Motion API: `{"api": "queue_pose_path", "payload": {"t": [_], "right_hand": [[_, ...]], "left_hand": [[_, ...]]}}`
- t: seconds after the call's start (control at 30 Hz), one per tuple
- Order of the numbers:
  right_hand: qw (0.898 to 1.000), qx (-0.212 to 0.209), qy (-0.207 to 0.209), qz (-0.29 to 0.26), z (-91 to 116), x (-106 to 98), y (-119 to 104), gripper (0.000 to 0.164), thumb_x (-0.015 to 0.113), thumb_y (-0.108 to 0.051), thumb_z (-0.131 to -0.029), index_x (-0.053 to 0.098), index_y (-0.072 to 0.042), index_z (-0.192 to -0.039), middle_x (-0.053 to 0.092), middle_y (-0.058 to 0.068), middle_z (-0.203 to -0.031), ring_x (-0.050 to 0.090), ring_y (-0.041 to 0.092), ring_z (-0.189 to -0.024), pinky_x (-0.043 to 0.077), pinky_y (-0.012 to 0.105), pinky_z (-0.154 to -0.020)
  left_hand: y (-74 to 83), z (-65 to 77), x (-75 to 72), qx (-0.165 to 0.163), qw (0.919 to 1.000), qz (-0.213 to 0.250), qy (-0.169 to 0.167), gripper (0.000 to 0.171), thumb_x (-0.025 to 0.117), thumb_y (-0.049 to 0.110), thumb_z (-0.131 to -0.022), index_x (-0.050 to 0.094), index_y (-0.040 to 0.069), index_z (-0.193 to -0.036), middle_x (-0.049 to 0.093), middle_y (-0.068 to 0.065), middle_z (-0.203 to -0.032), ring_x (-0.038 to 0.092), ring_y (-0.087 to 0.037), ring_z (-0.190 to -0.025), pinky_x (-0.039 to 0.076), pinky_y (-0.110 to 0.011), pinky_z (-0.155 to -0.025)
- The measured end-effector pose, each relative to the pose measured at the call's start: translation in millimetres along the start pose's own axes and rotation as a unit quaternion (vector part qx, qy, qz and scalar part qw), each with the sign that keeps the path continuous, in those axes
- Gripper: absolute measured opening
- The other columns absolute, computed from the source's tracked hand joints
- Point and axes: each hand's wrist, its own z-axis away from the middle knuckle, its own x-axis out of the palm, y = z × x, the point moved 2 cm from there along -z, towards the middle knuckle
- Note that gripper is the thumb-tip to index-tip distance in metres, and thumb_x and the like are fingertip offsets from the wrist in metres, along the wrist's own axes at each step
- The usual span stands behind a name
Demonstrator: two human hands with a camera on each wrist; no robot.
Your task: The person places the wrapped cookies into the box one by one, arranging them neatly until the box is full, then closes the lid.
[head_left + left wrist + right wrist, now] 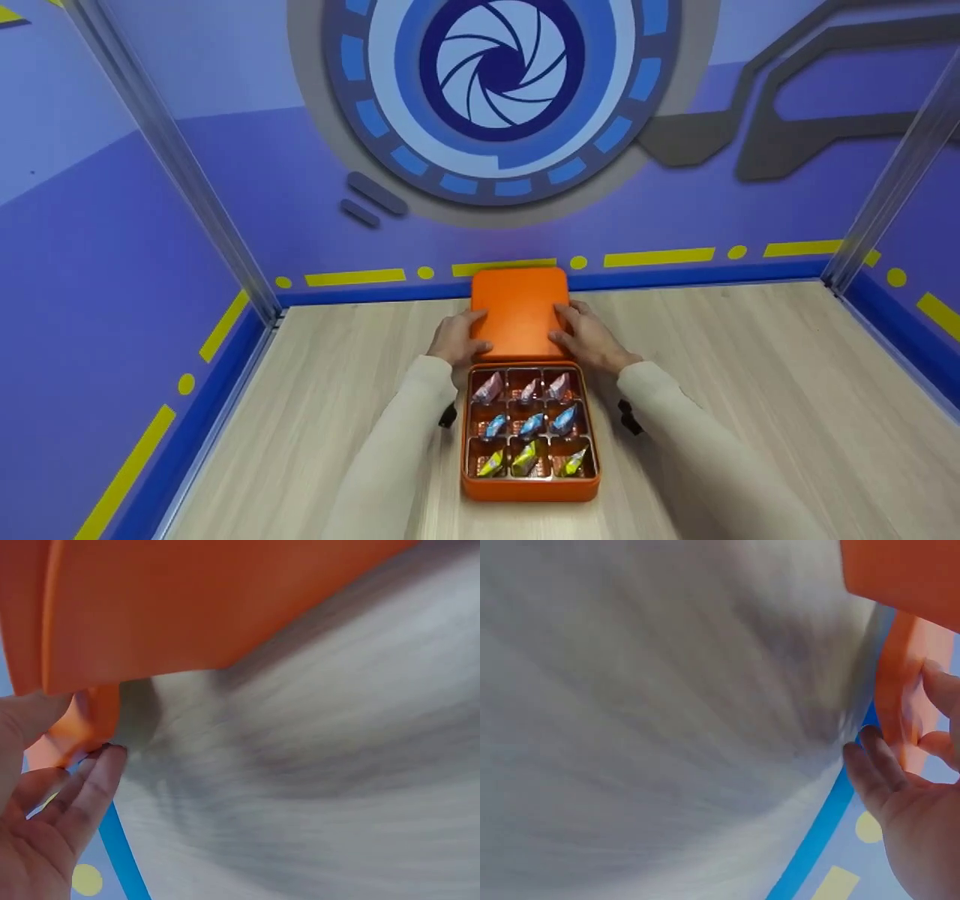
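An orange lid (pixel 520 313) lies behind the open orange box (pixel 530 491), near the back wall. My left hand (pixel 454 341) grips the lid's left side, thumb toward the near corner. On the opposite side my right hand (pixel 591 339) holds the lid's right edge, its thumb and fingers at the rim. Inside the box a brown divided tray (pixel 508 437) carries wrapped candies, one per compartment. Pink candies (pixel 489 388) fill the back row, blue candies (pixel 532 425) the middle row and yellow candies (pixel 526 456) the front row. Both wrist views show fingers at the lid's edge (pixel 105 716).
A light wooden tabletop (pixel 750 390) extends on both sides of the box. Behind the lid rises a purple-blue printed wall (pixel 247 195), with side panels at left and right. Metal corner posts (pixel 180 165) stand where the panels meet.
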Motion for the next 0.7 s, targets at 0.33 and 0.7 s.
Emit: {"api": "queue_pose_path", "payload": {"t": [0.33,0.7], "right_hand": [[0.998,0.010,0.022,-0.063,1.9,-15.6,-12.8,0.072,0.074,-0.014,-0.103,0.038,0.000,-0.163,0.035,0.028,-0.160,0.053,0.045,-0.134,0.051,0.053,-0.109],[0.996,-0.032,0.057,-0.058,12.9,-31.0,-30.0,0.069,0.071,-0.025,-0.105,0.041,0.001,-0.161,0.037,0.030,-0.156,0.058,0.038,-0.118,0.054,0.052,-0.102]], "left_hand": [[16.7,-0.5,-18.8,0.041,0.9977,-0.052,0.015,0.082,0.088,0.004,-0.087,0.050,0.007,-0.159,0.047,-0.017,-0.162,0.040,-0.034,-0.150,0.035,-0.046,-0.122],[41.2,17.4,-39.9,0.112,0.9880,-0.103,0.030,0.075,0.083,0.025,-0.096,0.048,0.006,-0.160,0.048,-0.019,-0.155,0.058,-0.034,-0.129,0.048,-0.045,-0.111]]}}
